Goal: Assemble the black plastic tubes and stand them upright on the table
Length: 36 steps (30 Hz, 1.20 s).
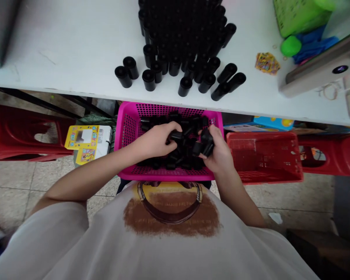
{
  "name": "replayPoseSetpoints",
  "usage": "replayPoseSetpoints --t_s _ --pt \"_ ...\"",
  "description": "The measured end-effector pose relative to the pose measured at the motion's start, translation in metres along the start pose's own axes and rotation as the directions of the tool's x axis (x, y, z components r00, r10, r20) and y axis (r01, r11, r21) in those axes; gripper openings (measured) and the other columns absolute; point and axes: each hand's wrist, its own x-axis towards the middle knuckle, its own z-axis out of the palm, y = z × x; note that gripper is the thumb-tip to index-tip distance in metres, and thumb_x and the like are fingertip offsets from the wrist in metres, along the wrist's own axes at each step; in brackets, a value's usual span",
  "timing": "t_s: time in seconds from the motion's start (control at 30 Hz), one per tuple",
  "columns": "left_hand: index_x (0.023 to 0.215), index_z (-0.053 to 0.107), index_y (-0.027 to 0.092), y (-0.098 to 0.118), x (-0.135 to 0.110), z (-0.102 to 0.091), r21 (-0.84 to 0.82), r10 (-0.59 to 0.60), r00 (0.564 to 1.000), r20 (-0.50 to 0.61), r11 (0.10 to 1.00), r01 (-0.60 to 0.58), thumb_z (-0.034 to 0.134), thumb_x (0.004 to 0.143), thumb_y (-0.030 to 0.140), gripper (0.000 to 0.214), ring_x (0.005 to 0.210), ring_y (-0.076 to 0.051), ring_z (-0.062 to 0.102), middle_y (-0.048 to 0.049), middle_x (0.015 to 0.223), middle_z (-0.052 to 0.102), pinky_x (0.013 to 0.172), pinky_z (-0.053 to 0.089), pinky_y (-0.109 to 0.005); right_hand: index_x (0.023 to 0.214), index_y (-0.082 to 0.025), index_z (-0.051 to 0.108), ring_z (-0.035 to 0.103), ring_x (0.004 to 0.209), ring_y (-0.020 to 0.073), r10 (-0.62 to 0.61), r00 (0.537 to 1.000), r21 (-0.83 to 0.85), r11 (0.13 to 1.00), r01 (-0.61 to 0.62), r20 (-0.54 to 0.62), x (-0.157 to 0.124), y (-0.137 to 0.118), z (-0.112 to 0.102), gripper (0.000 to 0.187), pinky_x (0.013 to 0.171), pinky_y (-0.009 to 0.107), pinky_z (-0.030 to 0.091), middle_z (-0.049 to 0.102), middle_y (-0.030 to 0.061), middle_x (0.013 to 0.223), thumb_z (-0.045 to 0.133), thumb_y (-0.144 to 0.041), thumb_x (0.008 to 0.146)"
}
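Inside a pink basket below the table edge lie many loose black cylinders, which look like plastic tubes or caps. Over the basket's middle, my left hand closes thumb and fingers around one black cylinder. At the basket's right side, my right hand is curled around several black cylinders. On the table above, a dense group of the same black cylinders stands mostly upright, with a few at the front right leaning. The fingertips of both hands are partly hidden among the dark pieces.
A white table spans the top. At its right are a grey device, a green basket and a yellow wrapper. A red crate and red stools flank me, with a yellow-and-white box at left.
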Motion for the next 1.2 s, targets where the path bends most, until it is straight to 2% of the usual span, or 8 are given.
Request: replayPoseSetpoints --t_s 0.1,0.17,0.27,0.37,0.47,0.67,0.87,1.2 --pt "0.110 0.053 0.024 0.008 -0.017 -0.005 -0.267 -0.045 0.998 -0.053 0.963 0.029 0.052 0.082 0.012 0.030 0.089 -0.017 0.069 -0.0023 0.104 0.070 0.080 0.058 -0.031 0.095 -0.031 0.049 0.045 0.050 0.0093 -0.079 0.996 -0.074 0.994 0.082 0.044 -0.013 0.004 0.008 0.054 0.034 0.021 0.023 0.057 -0.0071 0.083 0.087 -0.064 0.077" --pt "0.110 0.052 0.025 0.015 -0.027 -0.002 -0.382 -0.053 0.998 -0.039 0.923 0.034 0.052 0.081 0.012 0.032 0.096 -0.017 0.068 -0.0037 0.109 0.068 0.082 0.058 -0.030 0.096 -0.031 0.052 0.048 0.057 0.0106 -0.136 0.986 -0.176 0.973 0.151 0.094 -0.022 0.007 0.014 0.049 0.040 0.023 0.035 0.060 -0.0055 0.090 0.087 -0.061 0.079" --pt "0.121 0.056 0.024 0.026 -0.039 0.007 -0.435 -0.015 0.997 -0.072 0.900 -0.018 0.062 0.091 0.024 0.031 0.106 -0.020 0.067 -0.0067 0.118 0.069 0.087 0.058 -0.032 0.097 -0.030 0.057 0.061 0.086 0.0173 -0.281 0.939 -0.358 0.871 0.337 0.199 -0.029 0.015 0.022 0.043 0.077 0.032 0.057 0.062 -0.0014 0.100 0.085 -0.059 0.083" --pt "0.108 0.063 0.023 0.029 -0.045 0.015 -0.365 0.062 0.985 -0.159 0.924 -0.116 0.073 0.093 0.036 0.022 0.102 -0.020 0.068 -0.0055 0.107 0.071 0.093 0.058 -0.035 0.100 -0.029 0.061 0.062 0.099 0.0204 -0.317 0.916 -0.341 0.856 0.388 0.245 -0.028 0.020 0.026 0.035 0.098 0.037 0.054 0.062 0.0005 0.102 0.071 -0.062 0.094" --pt "0.091 0.061 0.023 0.029 -0.049 0.015 -0.299 0.081 0.968 -0.236 0.942 -0.152 0.077 0.092 0.035 0.020 0.095 -0.019 0.070 -0.0037 0.099 0.071 0.090 0.058 -0.033 0.109 -0.031 0.066 0.064 0.096 0.0211 -0.254 0.941 -0.188 0.936 0.297 0.223 -0.027 0.018 0.027 0.034 0.091 0.037 0.057 0.064 0.0016 0.104 0.055 -0.062 0.100" --pt "0.089 0.066 0.022 0.027 -0.051 0.012 -0.247 0.072 0.872 -0.485 0.945 -0.215 0.074 0.094 0.032 0.014 0.105 -0.020 0.075 -0.0080 0.115 0.078 0.099 0.060 -0.036 0.135 -0.038 0.065 0.067 0.092 0.0193 -0.130 0.979 -0.103 0.984 0.147 0.158 -0.031 0.009 0.030 0.052 0.084 0.036 0.062 0.070 0.0009 0.122 0.076 -0.058 0.089" --pt "0.137 0.059 0.023 0.017 -0.051 0.024 -0.218 0.054 0.805 -0.591 0.950 -0.224 0.076 0.096 0.036 0.046 0.109 -0.020 0.077 -0.0078 0.122 0.078 0.096 0.062 -0.032 0.099 -0.032 0.060 0.054 0.058 0.0085 -0.071 0.974 0.090 0.995 0.052 0.215 -0.026 0.017 0.027 0.057 0.056 0.026 0.052 0.066 -0.0063 0.099 0.096 -0.064 0.069" --pt "0.112 0.073 0.021 0.019 -0.048 0.026 -0.087 0.178 0.770 -0.613 0.953 -0.290 0.084 0.091 0.029 0.025 0.103 -0.018 0.079 -0.0047 0.110 0.082 0.095 0.063 -0.028 0.096 -0.031 0.053 0.050 0.057 0.0059 -0.121 0.967 0.177 0.981 0.082 0.223 -0.028 0.022 0.031 0.062 0.054 0.024 0.049 0.063 -0.0072 0.101 0.099 -0.060 0.068"
